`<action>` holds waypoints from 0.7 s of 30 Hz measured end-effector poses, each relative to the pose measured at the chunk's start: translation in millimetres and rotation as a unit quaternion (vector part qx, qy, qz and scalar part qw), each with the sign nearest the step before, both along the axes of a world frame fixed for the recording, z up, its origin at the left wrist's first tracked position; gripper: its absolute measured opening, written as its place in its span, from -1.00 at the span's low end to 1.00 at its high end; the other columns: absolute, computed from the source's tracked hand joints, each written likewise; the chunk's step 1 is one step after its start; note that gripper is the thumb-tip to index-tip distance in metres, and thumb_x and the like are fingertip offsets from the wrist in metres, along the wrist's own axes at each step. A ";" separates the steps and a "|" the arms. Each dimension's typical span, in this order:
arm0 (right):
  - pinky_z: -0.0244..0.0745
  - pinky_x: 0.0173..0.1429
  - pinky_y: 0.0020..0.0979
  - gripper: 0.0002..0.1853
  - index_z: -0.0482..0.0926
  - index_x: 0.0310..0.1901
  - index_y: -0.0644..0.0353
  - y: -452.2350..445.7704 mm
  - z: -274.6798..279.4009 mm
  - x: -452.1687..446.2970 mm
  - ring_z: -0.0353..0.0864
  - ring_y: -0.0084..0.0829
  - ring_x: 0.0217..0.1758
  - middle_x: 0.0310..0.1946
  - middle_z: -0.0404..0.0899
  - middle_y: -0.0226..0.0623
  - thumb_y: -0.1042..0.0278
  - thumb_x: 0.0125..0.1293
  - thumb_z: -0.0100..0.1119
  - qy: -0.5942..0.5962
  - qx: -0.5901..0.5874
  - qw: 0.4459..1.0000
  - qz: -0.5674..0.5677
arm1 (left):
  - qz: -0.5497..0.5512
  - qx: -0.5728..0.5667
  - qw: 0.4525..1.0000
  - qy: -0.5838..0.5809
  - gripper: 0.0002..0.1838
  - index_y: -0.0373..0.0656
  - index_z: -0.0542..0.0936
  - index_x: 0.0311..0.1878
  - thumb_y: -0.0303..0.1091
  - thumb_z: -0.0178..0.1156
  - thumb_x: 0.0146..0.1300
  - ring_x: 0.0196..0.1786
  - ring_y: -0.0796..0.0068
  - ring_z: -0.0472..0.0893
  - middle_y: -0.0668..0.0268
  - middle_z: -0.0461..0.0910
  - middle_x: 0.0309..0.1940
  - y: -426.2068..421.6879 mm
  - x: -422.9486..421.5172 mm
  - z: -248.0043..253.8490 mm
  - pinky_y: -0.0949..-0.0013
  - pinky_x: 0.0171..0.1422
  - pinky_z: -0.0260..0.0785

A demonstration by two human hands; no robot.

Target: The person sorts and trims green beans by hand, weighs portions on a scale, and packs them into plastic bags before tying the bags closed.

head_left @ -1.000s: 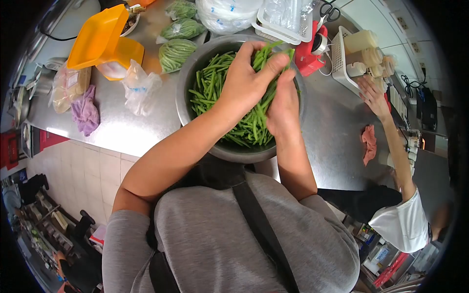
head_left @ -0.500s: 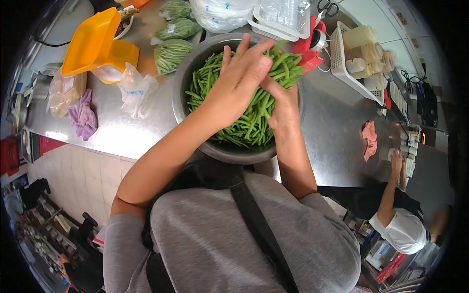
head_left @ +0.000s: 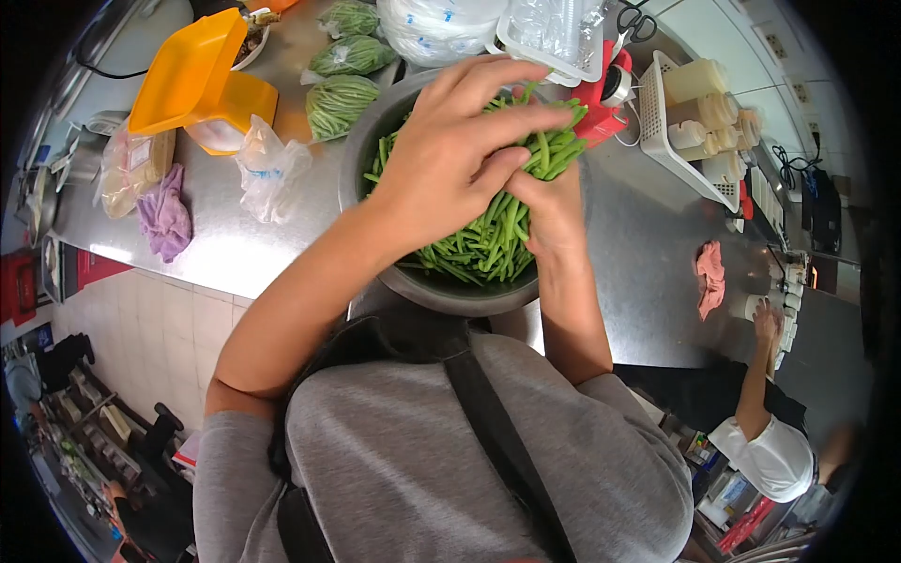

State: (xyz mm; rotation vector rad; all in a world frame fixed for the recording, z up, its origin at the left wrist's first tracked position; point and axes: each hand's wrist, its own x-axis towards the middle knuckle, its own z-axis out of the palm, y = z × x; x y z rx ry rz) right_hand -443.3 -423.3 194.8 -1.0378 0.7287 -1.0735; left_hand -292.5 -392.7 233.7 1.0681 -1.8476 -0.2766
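Note:
Green beans (head_left: 481,246) fill a large metal bowl (head_left: 450,298) in front of me. My right hand (head_left: 556,214) is at the bowl's right side, closed around a bunch of green beans (head_left: 554,150) whose ends point up and to the right. Over the bowl, my left hand (head_left: 446,155) reaches across with its fingers stretched and apart. Its fingertips are at the upper ends of the bunch, and its thumb lies close to my right thumb. The left palm and part of the bunch are hidden.
Bagged green vegetables (head_left: 340,106), a yellow scale-like device (head_left: 188,84) and a plastic bag (head_left: 270,174) lie left. Beyond the bowl are scissors (head_left: 638,25) and a plastic container (head_left: 554,42). A bottle basket (head_left: 690,164) and pink cloth (head_left: 710,279) lie right, near another person (head_left: 770,446).
My left hand has shifted over the bunch, its fingers now reaching right across the bean ends instead of pointing up. My right hand keeps hold of the bunch.

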 end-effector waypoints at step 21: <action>0.58 0.13 -0.21 -0.64 0.49 0.06 0.22 -9.8 -0.2 -8.6 0.63 -0.27 -0.06 -0.11 0.59 -0.25 0.53 0.21 0.25 -0.202 0.231 0.950 -0.048 | 0.070 0.041 0.995 0.056 -0.80 -0.09 0.75 -0.09 -0.37 0.35 0.22 -0.03 0.33 0.54 0.34 0.63 -0.11 -7.1 -5.8 -30.7 0.32 0.20 0.36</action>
